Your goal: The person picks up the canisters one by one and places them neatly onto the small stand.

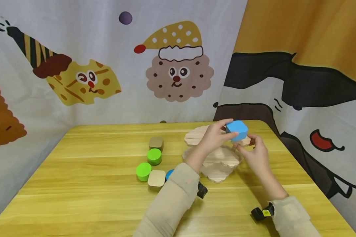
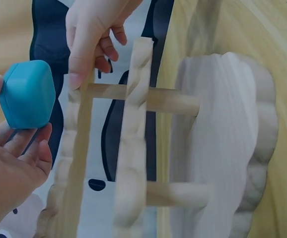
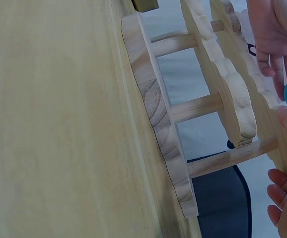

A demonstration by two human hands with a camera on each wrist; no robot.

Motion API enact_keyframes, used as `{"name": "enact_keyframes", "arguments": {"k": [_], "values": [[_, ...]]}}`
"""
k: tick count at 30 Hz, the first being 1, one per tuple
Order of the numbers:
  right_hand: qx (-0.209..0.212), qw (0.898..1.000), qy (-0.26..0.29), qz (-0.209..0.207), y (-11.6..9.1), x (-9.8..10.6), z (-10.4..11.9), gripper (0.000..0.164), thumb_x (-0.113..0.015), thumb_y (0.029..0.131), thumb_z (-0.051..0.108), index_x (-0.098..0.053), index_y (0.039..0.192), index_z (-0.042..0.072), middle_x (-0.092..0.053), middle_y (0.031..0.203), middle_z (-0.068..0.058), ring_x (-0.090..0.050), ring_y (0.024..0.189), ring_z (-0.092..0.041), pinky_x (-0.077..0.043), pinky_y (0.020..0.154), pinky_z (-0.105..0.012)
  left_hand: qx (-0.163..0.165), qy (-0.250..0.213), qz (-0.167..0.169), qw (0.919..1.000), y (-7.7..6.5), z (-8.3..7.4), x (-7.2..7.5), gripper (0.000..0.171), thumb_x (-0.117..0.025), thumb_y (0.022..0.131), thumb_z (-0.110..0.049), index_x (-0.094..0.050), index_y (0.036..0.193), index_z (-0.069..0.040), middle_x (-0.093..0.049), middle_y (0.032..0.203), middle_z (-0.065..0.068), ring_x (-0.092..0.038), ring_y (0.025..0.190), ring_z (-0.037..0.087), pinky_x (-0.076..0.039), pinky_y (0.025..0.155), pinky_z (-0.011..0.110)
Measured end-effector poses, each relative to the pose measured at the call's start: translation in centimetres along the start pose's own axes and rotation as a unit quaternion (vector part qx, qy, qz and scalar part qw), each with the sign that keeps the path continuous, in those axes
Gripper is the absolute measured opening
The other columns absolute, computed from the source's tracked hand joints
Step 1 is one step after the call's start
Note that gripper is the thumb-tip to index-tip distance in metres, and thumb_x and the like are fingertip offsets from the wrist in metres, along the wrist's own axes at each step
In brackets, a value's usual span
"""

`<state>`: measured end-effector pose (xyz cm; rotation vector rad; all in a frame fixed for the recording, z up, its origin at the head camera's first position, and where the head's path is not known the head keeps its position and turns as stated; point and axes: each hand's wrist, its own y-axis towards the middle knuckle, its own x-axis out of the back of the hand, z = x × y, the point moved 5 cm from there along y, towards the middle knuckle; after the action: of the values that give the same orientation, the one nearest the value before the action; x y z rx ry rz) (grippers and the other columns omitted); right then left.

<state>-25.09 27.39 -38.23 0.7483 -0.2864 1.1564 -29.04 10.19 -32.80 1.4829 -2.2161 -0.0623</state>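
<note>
My left hand (image 1: 214, 134) pinches a blue rounded block (image 1: 237, 129) between thumb and fingers. It holds the block over the right side of a pale wooden tiered stand (image 1: 222, 156). Scalloped boards joined by round posts make up the stand, which rises from the tabletop. My right hand (image 1: 257, 157) grips the right edge of the stand's top board, thumb on one face and fingers round the edge. The left wrist view shows the blue block clear of the top board (image 2: 69, 163), with the right hand (image 2: 95, 39) at that board's end.
Left of the stand lie two green round blocks (image 1: 143, 171), a brown block (image 1: 156, 143) and a beige block (image 1: 156, 178). A blue round piece (image 1: 169, 173) is partly hidden by the left sleeve. Behind the wooden table (image 1: 86, 184) hangs a printed curtain (image 1: 106, 39).
</note>
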Motion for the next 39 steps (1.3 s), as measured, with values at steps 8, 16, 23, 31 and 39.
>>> {"name": "enact_keyframes", "arguments": {"k": [8,16,23,31,39], "values": [[0.003,1.0,0.003,0.0,0.0,0.0,0.1,0.072,-0.074,0.083,0.039,-0.043,0.13,-0.006,-0.05,0.108,-0.02,-0.047,0.098,-0.034,-0.035,0.07,-0.038,0.014,0.001,0.002,0.9999,0.4,0.6,-1.1,0.057,-0.07,0.088,-0.034,-0.052,0.139,-0.015,-0.06,0.116,-0.003,-0.053,0.094,0.008,-0.048,0.07,0.021],[0.0,1.0,0.002,-0.002,-0.1,0.0,0.0,0.073,-0.074,0.083,0.04,-0.044,0.13,-0.006,-0.049,0.108,-0.019,-0.047,0.097,-0.034,-0.035,0.07,-0.037,0.02,0.014,-0.002,0.9997,0.9,0.9,-1.6,0.057,-0.07,0.088,-0.035,-0.052,0.139,-0.016,-0.06,0.116,-0.003,-0.053,0.094,0.007,-0.047,0.072,0.021],[0.006,1.0,0.0,-0.01,-0.1,0.1,0.1,0.07,-0.075,0.082,0.039,-0.045,0.126,-0.007,-0.051,0.106,-0.02,-0.049,0.098,-0.036,-0.037,0.072,-0.038,0.02,0.017,0.002,0.9996,1.4,0.8,-2.1,0.058,-0.071,0.087,-0.035,-0.052,0.138,-0.015,-0.061,0.113,-0.003,-0.054,0.09,0.007,-0.047,0.07,0.019],[0.006,1.0,-0.003,-0.008,0.0,0.1,0.2,0.07,-0.075,0.082,0.039,-0.045,0.125,-0.007,-0.052,0.107,-0.02,-0.049,0.098,-0.036,-0.037,0.072,-0.038,0.023,0.024,0.005,0.9994,1.7,0.6,-2.3,0.057,-0.072,0.087,-0.033,-0.053,0.137,-0.014,-0.061,0.11,-0.004,-0.054,0.086,0.007,-0.047,0.068,0.019],[0.005,1.0,-0.004,-0.005,0.1,0.1,0.1,0.069,-0.075,0.083,0.039,-0.045,0.125,-0.007,-0.051,0.106,-0.019,-0.049,0.098,-0.036,-0.036,0.071,-0.038,0.026,0.039,0.016,0.9988,1.8,0.7,-2.4,0.058,-0.071,0.087,-0.036,-0.052,0.138,-0.015,-0.06,0.113,-0.004,-0.053,0.087,0.008,-0.046,0.067,0.019]]}}
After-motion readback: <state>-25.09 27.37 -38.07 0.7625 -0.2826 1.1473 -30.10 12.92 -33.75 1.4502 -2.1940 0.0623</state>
